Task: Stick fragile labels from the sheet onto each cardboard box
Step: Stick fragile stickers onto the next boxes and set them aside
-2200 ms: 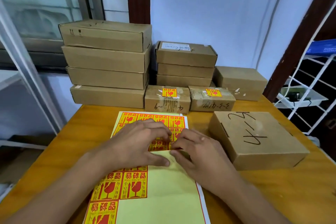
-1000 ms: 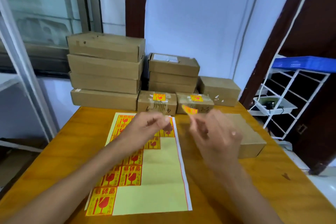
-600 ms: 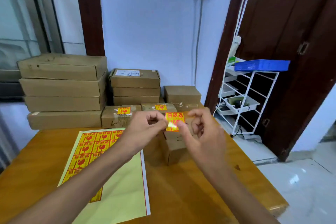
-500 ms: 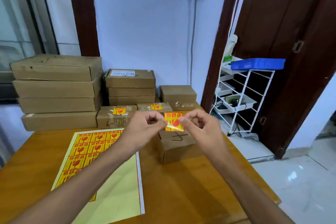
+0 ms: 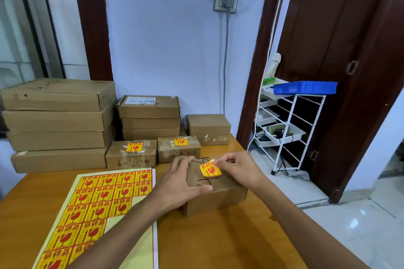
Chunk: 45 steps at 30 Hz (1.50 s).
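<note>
A small cardboard box (image 5: 220,194) with black marker writing sits on the wooden table (image 5: 218,242) in front of me. My left hand (image 5: 181,183) lies flat on its left top, fingers spread. My right hand (image 5: 238,168) pinches a yellow-and-red fragile label (image 5: 210,168) by its upper right corner, tilted just over the box top. The label sheet (image 5: 98,209) lies to the left, with several labels left and bare backing at its lower right.
Two small boxes bearing labels (image 5: 131,155) (image 5: 178,148) stand behind. Taller stacks of plain boxes (image 5: 56,124) (image 5: 149,118) and one more box (image 5: 208,126) line the wall. A white wire rack (image 5: 286,129) with a blue tray stands beyond the table's right edge.
My left hand let go of the label and dropped flat onto the box. My right hand lowered the label, held alone, toward the box top. The view tilted down.
</note>
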Each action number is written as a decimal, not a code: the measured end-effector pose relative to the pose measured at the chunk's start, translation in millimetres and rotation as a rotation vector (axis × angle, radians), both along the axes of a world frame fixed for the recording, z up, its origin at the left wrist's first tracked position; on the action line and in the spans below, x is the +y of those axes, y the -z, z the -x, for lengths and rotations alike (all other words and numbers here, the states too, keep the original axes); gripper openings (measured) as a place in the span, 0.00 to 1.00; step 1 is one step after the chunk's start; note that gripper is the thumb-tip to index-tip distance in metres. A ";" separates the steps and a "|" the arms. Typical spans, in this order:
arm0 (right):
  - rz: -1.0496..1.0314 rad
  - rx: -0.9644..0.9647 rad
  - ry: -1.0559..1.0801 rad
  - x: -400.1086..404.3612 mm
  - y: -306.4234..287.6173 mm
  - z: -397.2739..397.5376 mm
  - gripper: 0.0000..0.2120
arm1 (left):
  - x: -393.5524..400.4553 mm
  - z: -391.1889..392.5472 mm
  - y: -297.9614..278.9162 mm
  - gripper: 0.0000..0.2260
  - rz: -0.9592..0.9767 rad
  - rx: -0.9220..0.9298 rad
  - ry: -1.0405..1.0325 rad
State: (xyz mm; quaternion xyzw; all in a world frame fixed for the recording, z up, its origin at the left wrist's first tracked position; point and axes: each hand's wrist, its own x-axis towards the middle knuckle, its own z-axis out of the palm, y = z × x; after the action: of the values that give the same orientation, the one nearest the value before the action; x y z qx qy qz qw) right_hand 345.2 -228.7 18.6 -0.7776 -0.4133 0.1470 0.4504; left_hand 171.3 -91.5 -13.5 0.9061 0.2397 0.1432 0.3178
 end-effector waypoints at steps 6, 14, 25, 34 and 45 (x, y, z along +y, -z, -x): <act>-0.012 -0.101 0.102 1.8 19.3 8.4 0.11 | 6.5 -4.3 12.0 0.40 0.092 -0.170 0.067; 0.000 -0.305 0.186 4.0 26.4 11.9 0.11 | 7.5 -6.4 18.6 0.36 0.151 -0.250 0.105; -0.137 -0.052 0.084 0.4 24.9 4.5 0.09 | 7.1 -7.0 19.6 0.35 0.172 -0.240 0.111; 0.033 -0.257 0.188 4.7 25.9 10.0 0.12 | 4.1 -5.4 16.1 0.33 0.187 -0.230 0.108; 0.082 -0.449 0.248 4.8 27.3 13.1 0.11 | 4.2 -4.7 18.2 0.28 0.191 -0.232 0.096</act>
State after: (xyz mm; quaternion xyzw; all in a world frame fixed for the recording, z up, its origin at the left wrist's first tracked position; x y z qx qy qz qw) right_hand 332.1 -223.9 -8.7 -0.8531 -0.3981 -0.0693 0.3302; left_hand 176.0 -87.3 -31.7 0.8595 0.1706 0.2080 0.4347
